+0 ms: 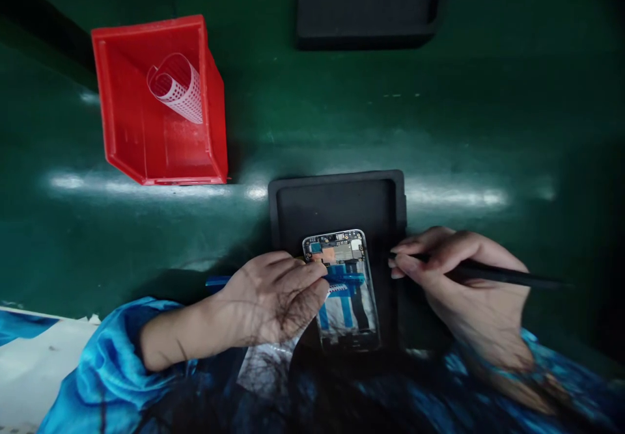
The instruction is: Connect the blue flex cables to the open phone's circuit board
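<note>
An opened phone (pixel 344 291) lies in a black tray (pixel 336 203) on the green table (pixel 439 128), so it stays put. The left hand (pixel 273 300), fingers curled, presses a blue strip (pixel 342 279) across it (apparently steadying it). The right hand (pixel 463 284) pinches a black stick (pixel 508 276) like a pen, its tip just beside the phone. A red bin (pixel 146 154) sits well apart.
</note>
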Demonstrator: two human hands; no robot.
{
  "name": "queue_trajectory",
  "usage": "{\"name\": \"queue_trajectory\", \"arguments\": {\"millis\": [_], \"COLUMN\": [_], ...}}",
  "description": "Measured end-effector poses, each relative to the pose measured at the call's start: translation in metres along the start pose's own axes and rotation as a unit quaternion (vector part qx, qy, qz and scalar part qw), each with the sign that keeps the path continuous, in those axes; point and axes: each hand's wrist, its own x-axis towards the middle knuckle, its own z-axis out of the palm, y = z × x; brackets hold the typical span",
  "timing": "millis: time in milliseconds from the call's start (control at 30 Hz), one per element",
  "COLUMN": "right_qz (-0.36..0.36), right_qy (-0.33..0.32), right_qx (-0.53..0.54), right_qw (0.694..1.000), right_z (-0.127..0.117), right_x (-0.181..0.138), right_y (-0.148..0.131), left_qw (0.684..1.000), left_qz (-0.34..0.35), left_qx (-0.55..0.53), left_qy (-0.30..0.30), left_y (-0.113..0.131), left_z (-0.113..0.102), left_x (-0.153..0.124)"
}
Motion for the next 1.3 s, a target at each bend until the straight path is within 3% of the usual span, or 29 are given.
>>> {"name": "queue_trajectory", "arguments": {"millis": [633, 1033, 1300], "right_qz": [-0.005, -0.112, -0.127], "right_qy": [-0.030, -0.062, -0.064], "right_qx": [-0.093, -0.133, -0.124], "right_qw": [0.995, 0.983, 0.982], "right_z": [0.0029, 0.0001, -0.0003], "right_x": [-0.0012, -0.0016, -0.0027], "right_y": [-0.0103, -0.0083, -0.0042], "left_qw": [0.999, 0.999, 0.999], "left_qz": [-0.034, -0.028, -0.023], "left_qx": [-0.026, -0.028, -0.027], "left_qy": [0.008, 0.019, 0.005], "left_y": [-0.0011, -0.0025, -0.0020], "left_z": [0.0023, 0.0005, 0.0009], "left_x": [0.0039, 0.0062, 0.0013]}}
